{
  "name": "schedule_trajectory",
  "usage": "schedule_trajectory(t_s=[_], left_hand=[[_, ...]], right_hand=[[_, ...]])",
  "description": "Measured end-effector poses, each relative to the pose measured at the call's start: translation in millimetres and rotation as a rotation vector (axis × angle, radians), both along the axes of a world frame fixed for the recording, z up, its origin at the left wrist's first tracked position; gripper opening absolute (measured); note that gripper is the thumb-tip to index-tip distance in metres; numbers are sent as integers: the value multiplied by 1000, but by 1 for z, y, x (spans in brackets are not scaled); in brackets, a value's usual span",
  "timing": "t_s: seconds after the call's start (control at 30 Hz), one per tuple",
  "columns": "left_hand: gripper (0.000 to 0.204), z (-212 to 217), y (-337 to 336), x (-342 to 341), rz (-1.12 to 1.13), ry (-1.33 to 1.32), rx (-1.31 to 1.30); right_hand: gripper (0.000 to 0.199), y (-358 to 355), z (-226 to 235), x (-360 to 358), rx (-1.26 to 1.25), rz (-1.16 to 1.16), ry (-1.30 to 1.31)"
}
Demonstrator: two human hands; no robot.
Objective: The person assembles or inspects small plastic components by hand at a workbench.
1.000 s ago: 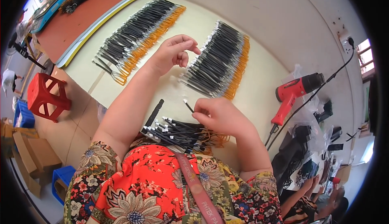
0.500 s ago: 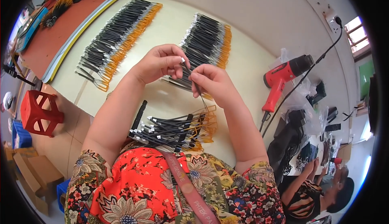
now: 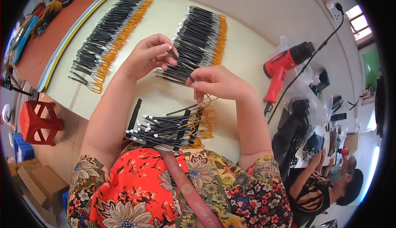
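Observation:
Over the pale table, a thin black-sleeved cable [image 3: 182, 65] with a white tip slants between my two hands. My left hand [image 3: 149, 57] pinches its upper end beside the white tip, thumb against the index finger. The fingers of my right hand [image 3: 216, 82] close on its lower part; thin orange wire shows below them, partly hidden. Close to my body lies a loose pile of similar black cables [image 3: 165, 125] with white ends and orange wire loops. Beyond my hands, a row of such cables [image 3: 197, 32] is laid side by side.
Another long row of cables [image 3: 109, 36] lies at the left. A red and black heat gun [image 3: 280, 69] stands at the right, its cord running to a wall socket. Clear plastic bags [image 3: 307, 98] lie behind it. A red stool [image 3: 40, 122] stands left; a co-worker sits far right.
My hands are farther apart, with more cable showing between them. The right hand has turned so its back faces up more. The whole view has shifted slightly.

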State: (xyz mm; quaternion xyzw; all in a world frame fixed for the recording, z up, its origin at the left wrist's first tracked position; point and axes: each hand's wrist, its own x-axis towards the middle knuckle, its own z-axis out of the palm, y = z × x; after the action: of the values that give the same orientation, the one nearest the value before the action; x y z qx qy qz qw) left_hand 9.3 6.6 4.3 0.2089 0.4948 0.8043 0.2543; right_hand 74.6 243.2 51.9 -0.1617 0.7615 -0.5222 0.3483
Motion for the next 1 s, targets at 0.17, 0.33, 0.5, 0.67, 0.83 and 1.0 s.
schedule_trajectory(t_s=[0.17, 0.33, 0.5, 0.67, 0.83, 1.0], left_hand=[[13, -2, -5, 0, -75, 32, -32], [11, -4, -12, -9, -29, 44, 98], [10, -2, -22, -12, 56, 23, 200], [8, 0, -26, -13, 72, 20, 168], [9, -2, -26, -13, 168, 17, 186], [9, 1, -24, -15, 198, 21, 213]], right_hand=[[22, 2, 12, 6, 120, 129, 108], [30, 3, 12, 9, 245, 334, 361], [26, 7, 9, 7, 342, 236, 288], [21, 2, 16, 12, 276, 161, 381], [35, -24, 1, 22, 508, 363, 539], [29, -26, -9, 23, 546, 292, 630]])
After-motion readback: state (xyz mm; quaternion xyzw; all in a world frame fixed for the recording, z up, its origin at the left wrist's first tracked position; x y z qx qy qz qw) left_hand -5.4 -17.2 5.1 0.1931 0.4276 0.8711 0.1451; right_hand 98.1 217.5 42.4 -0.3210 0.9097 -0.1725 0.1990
